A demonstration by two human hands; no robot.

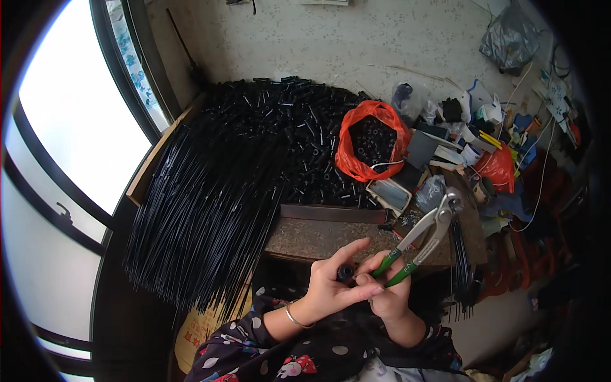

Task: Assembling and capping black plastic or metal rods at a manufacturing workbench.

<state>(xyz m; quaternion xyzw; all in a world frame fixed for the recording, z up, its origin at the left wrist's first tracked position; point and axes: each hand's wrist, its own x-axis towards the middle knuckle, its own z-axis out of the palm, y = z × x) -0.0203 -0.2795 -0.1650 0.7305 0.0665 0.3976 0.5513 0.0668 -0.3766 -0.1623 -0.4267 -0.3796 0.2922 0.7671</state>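
Left hand (328,290) and right hand (393,297) up close, both full.
Right one's grip wraps the green-handled pliers (443,216): probably weighty and stiff, best held by the handles. Left one's grip has a black tubular fitting (345,273), likely light, slick plastic; pinch its sides.

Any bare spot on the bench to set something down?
Yes: the brown tabletop strip between the dark bar and the front edge, with long black rods on its left, the left hand and pliers toward its right. Crowded: behind the bar, black tubes piled beside a red bag.
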